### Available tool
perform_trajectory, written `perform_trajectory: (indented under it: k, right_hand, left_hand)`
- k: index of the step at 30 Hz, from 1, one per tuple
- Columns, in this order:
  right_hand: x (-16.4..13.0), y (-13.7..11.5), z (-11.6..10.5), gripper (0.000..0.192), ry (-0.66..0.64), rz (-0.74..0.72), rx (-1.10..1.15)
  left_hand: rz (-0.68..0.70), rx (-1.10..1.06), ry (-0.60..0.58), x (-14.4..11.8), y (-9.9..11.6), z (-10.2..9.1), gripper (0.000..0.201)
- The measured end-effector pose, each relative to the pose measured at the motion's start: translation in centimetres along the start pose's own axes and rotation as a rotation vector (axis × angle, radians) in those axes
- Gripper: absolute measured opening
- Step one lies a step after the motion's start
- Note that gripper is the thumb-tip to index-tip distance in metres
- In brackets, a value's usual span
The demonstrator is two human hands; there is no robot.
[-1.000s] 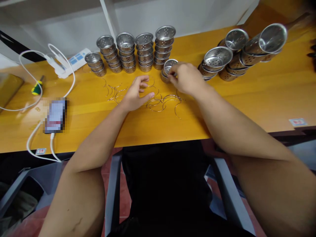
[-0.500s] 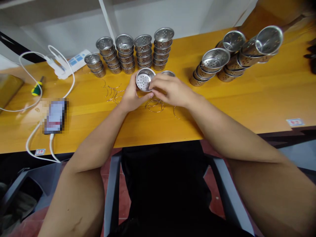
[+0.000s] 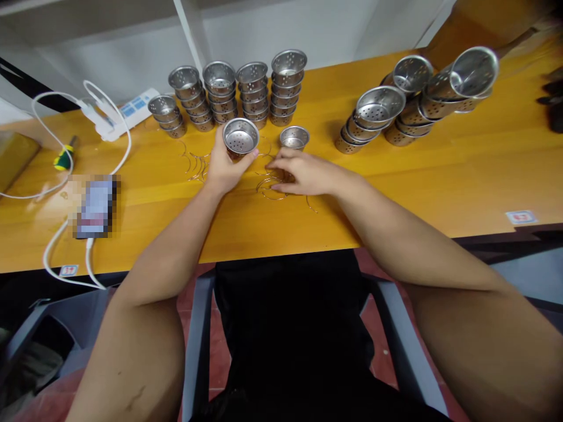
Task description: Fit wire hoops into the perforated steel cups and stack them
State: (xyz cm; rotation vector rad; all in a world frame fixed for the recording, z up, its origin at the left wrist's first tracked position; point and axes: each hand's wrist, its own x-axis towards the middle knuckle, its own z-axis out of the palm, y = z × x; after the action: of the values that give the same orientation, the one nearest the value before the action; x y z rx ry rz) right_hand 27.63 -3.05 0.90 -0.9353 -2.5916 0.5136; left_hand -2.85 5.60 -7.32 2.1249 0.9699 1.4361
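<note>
My left hand (image 3: pixel 225 167) is wrapped round a perforated metal cup (image 3: pixel 240 137), its mouth facing up toward me. Over a small heap of thin curved wires (image 3: pixel 269 190) hovers my right hand (image 3: pixel 303 170), fingers apart and bent slightly, with nothing visible in them. Just behind that hand stands a second perforated cup (image 3: pixel 294 138), its lower part hidden by the fingers. More curved wires (image 3: pixel 197 166) lie on the wooden table (image 3: pixel 272 234) to the left of my left hand.
Several stacks of perforated cups (image 3: pixel 253 94) stand along the back. Other stacks (image 3: pixel 380 111) lean at the right. At the left are a power strip (image 3: pixel 132 114) with white cables, a phone (image 3: pixel 97 208) and a green-yellow screwdriver (image 3: pixel 64 157).
My left hand has moved left with the cup, which is now more upright. My right hand has left the cup's rim and come down over the wires, its fingers spreading.
</note>
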Motion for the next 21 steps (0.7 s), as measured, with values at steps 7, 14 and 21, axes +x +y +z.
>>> perform_trajectory:
  k: [7,14,21]
  right_hand:
    - [0.8,-1.4,1.1,0.013,-0.016,0.112,-0.100]
    - [0.7,-1.6,0.7,0.011,0.083,0.098,-0.036]
    - [0.2,-0.8,-0.3,0.008,0.184,0.067,0.035]
  left_hand:
    - [0.006,-0.020,0.011,0.0,1.2,0.4,0.112]
    - [0.021,-0.030,0.012,0.0,0.8,0.5,0.110]
    - [0.043,-0.040,-0.023,-0.1,1.8,0.7,0.105]
